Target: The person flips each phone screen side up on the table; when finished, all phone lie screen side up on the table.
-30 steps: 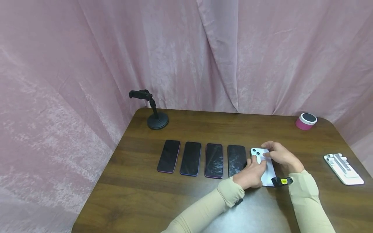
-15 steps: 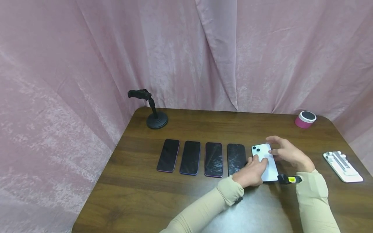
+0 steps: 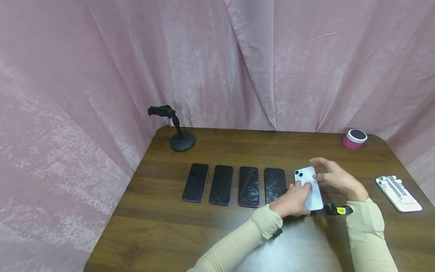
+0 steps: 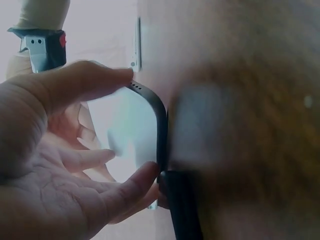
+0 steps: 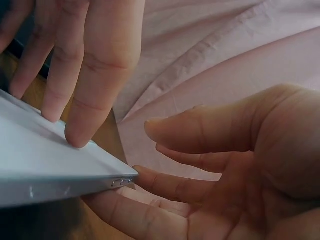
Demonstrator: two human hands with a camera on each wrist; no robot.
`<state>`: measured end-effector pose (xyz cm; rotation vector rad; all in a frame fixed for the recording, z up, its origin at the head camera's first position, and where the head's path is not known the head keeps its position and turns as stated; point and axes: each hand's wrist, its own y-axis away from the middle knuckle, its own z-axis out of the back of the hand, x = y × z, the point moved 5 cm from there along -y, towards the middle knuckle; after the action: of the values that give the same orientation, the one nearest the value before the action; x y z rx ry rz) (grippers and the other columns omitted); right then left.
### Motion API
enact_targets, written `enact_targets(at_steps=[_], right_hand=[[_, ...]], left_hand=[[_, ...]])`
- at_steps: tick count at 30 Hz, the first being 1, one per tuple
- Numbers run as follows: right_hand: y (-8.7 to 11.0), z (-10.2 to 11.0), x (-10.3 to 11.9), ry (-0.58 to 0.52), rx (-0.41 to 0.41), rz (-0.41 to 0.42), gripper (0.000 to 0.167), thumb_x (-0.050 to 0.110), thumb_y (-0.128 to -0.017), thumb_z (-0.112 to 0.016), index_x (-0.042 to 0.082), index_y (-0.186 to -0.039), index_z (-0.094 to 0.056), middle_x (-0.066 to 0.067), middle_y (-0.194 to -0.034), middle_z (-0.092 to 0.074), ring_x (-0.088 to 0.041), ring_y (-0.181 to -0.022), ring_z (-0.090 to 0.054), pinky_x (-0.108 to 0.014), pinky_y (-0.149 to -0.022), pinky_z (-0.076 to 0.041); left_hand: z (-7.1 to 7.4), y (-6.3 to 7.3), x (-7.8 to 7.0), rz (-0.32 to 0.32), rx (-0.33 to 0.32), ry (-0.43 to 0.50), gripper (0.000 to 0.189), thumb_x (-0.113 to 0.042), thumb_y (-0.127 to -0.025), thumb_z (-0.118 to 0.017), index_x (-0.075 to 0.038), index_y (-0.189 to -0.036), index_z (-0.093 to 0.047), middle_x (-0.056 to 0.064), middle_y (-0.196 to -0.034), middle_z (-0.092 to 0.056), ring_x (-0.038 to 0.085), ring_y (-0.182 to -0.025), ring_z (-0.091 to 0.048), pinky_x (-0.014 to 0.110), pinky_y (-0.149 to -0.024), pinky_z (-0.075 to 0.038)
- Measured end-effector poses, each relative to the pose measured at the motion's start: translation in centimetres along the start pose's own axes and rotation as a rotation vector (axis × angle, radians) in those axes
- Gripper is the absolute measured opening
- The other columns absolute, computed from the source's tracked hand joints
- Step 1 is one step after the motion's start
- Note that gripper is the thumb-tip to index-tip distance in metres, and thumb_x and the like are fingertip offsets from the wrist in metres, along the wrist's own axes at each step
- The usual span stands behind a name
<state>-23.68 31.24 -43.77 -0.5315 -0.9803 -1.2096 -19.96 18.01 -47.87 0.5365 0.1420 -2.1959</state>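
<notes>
A white phone [image 3: 314, 199] lies back up, its two lenses at the upper left corner, at the right end of a row of phones. My left hand [image 3: 293, 200] holds it from the left: in the left wrist view the thumb [image 4: 107, 80] touches the bottom edge with the speaker holes, and fingertips meet its side and back. Beyond the right edge is my right hand [image 3: 338, 183]. Its fingers [image 5: 165, 185] touch the phone's edge near a corner in the right wrist view, while its thumb [image 5: 195, 130] stays off. Whether the phone is fully flat I cannot tell.
Several dark-screened phones, such as this one [image 3: 249, 187], lie in a row to the left. A black phone stand [image 3: 182, 141] is at the back left, a pink and white round object [image 3: 355, 139] back right. A folded white stand [image 3: 399, 193] lies far right.
The white phone has shifted slightly away from me and turned a little. My right hand has drawn back to the right, off the phone's back; the left has stayed nearly in place.
</notes>
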Motion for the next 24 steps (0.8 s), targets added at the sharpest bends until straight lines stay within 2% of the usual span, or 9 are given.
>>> enact_targets(at_steps=[7, 12, 16, 21, 24], right_hand=[[0.1, -0.1, 0.7, -0.029, 0.003, 0.023, 0.057, -0.009, -0.093, -0.054, -0.019, -0.143, -0.031, -0.043, -0.141, -0.036, -0.043, -0.112, -0.055, -0.045, -0.083, -0.057], [0.2, -0.3, 1.4, 0.0, 0.001, 0.049, 0.055, -0.009, -0.092, -0.054, -0.019, -0.142, -0.034, -0.043, -0.139, -0.038, -0.045, -0.112, -0.057, -0.046, -0.084, -0.057], [0.3, -0.5, 2.0, -0.014, 0.003, 0.073, 0.054, -0.012, -0.091, -0.053, -0.02, -0.141, -0.033, -0.044, -0.139, -0.038, -0.042, -0.108, -0.06, -0.043, -0.084, -0.057], [0.4, -1.0, 2.4, -0.033, 0.008, 0.076, 0.056, -0.011, -0.092, -0.055, -0.019, -0.142, -0.033, -0.042, -0.142, -0.036, -0.043, -0.108, -0.064, -0.036, -0.084, -0.056], [0.4, -1.2, 2.7, -0.025, 0.006, 0.087, 0.056, -0.01, -0.091, -0.056, -0.018, -0.143, -0.034, -0.041, -0.143, -0.037, -0.046, -0.11, -0.063, -0.033, -0.084, -0.055]], left_hand=[[0.6, 0.0, 0.5, -0.005, 0.014, 0.037, 0.078, -0.042, -0.079, -0.086, -0.012, -0.14, -0.048, -0.001, -0.112, -0.053, 0.007, -0.091, -0.05, 0.016, -0.071, -0.042], [1.0, -0.2, 1.0, -0.012, 0.038, 0.122, 0.078, -0.046, -0.085, -0.079, -0.008, -0.144, -0.045, 0.0, -0.12, -0.056, 0.006, -0.101, -0.053, 0.014, -0.078, -0.042], [1.5, -0.2, 1.5, -0.011, 0.044, 0.238, 0.07, -0.044, -0.089, -0.075, -0.006, -0.141, -0.046, 0.0, -0.118, -0.06, 0.004, -0.1, -0.055, 0.013, -0.079, -0.042], [1.8, 0.0, 2.2, 0.038, 0.057, 0.437, 0.062, -0.04, -0.092, -0.073, -0.006, -0.138, -0.048, 0.002, -0.112, -0.064, 0.006, -0.092, -0.059, 0.018, -0.074, -0.047], [2.0, 0.2, 2.6, 0.068, 0.051, 0.516, 0.062, -0.037, -0.092, -0.073, -0.007, -0.14, -0.047, 0.003, -0.114, -0.064, 0.008, -0.093, -0.06, 0.02, -0.076, -0.048]])
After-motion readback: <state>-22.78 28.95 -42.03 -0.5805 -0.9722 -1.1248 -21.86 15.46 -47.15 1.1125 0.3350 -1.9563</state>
